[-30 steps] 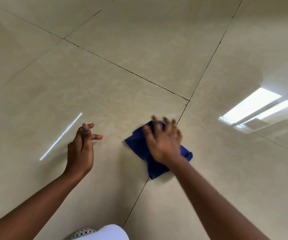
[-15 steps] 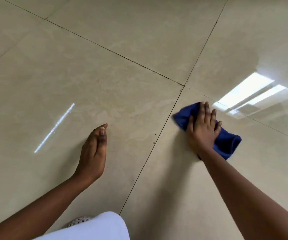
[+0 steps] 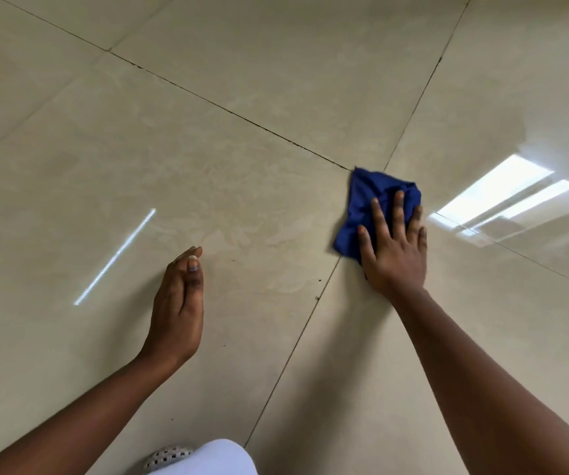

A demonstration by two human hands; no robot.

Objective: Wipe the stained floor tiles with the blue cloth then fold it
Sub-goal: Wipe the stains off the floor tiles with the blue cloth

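Soft daylight is filling the scene; the glossy floor [image 3: 242,200] is reflecting window glare [image 3: 495,193] at right, and its straight joints are bending slightly.

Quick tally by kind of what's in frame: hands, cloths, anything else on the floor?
Hands: 2, left hand edge-on on the tile, right hand flat on the cloth
Blue cloth: 1
Patterned item at the bottom edge, too cropped to identify: 1
Total: 4
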